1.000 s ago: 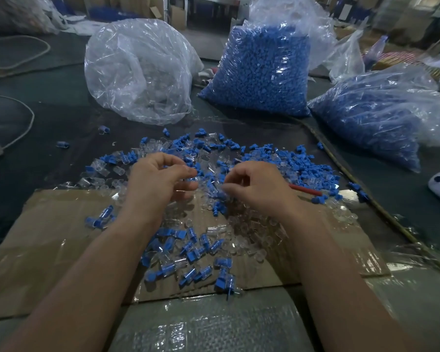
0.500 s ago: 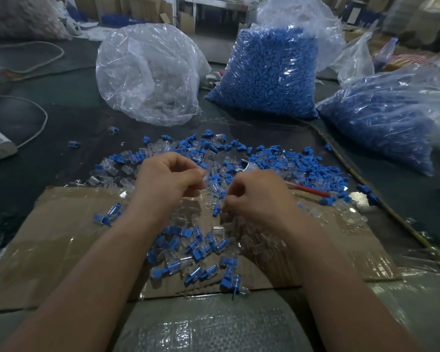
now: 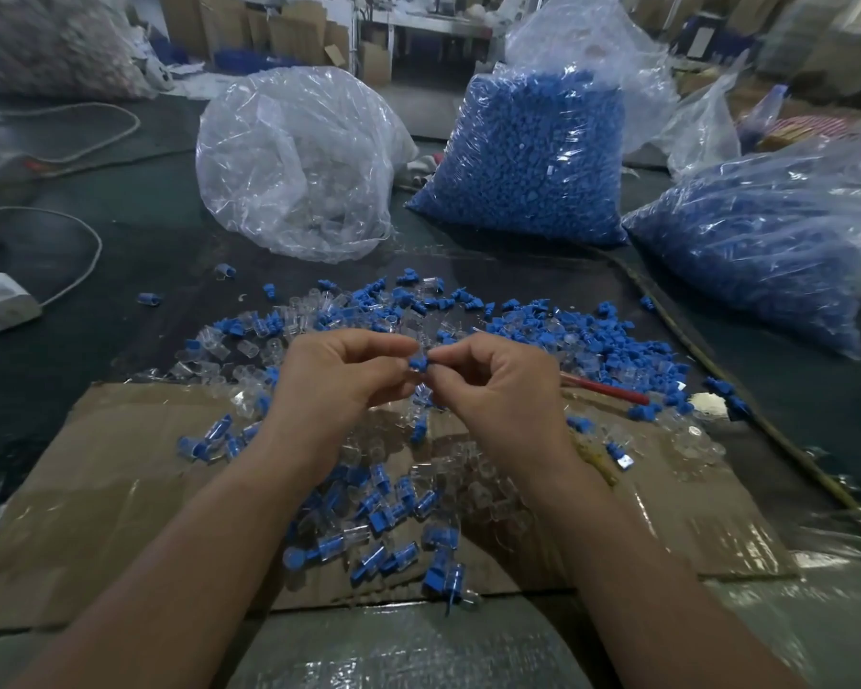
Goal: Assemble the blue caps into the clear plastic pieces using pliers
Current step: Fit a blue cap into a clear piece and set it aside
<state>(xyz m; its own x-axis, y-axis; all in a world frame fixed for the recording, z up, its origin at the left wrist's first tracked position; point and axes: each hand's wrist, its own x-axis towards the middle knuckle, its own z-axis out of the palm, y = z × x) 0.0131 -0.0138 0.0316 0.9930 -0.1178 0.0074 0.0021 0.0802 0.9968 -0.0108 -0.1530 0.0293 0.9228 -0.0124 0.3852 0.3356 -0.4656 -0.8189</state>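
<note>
Blue plastic cap (image 3: 417,363) pinched between left hand (image 3: 339,385) and right hand (image 3: 498,390).

left hand (image 3: 334,390) and right hand (image 3: 500,390) raised off the pile (image 3: 592,335), fingers (image 3: 456,351) now pinching 1 blue cap (image 3: 417,363)

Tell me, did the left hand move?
Yes. The left hand rose off the pile on the cardboard, meeting the right hand at a blue cap.
</note>
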